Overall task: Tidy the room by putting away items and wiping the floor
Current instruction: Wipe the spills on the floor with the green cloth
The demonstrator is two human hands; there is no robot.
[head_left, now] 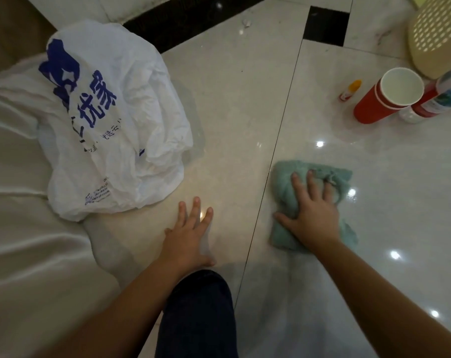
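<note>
Pressing down on the crumpled teal terry cloth (283, 182), the right hand (312, 213) lies flat across it with fingers spread. The grip is wide open: nothing is pinched, and the palm and fingertips bear on the fabric. This hold suits wiping, since a flat palm spreads the load over the cloth. The cloth lies on the glossy pale tiled floor (232, 99), just right of a dark grout line.

The left hand (190, 233) rests palm-down on the bare tile left of that line, fingers straight, grip open and holding nothing. It appears to serve as a brace for the kneeling body; a knee in dark trousers (198, 306) shows between the arms.

Ahead of the cloth, a faint wet-looking film (348, 138) spreads over the tile. Beyond it lie stacked red paper cups (374, 104), tipped on their side, with a small yellow-capped glue stick (349, 90) to their left and a red-and-white labelled bottle (441, 96) touching them on the right. A cream perforated plastic basket (436, 40) stands behind these. These items are judged not yet put away.

At far left, a white plastic carrier bag with blue print (110, 120) slumps against white draped fabric (25, 228).
</note>
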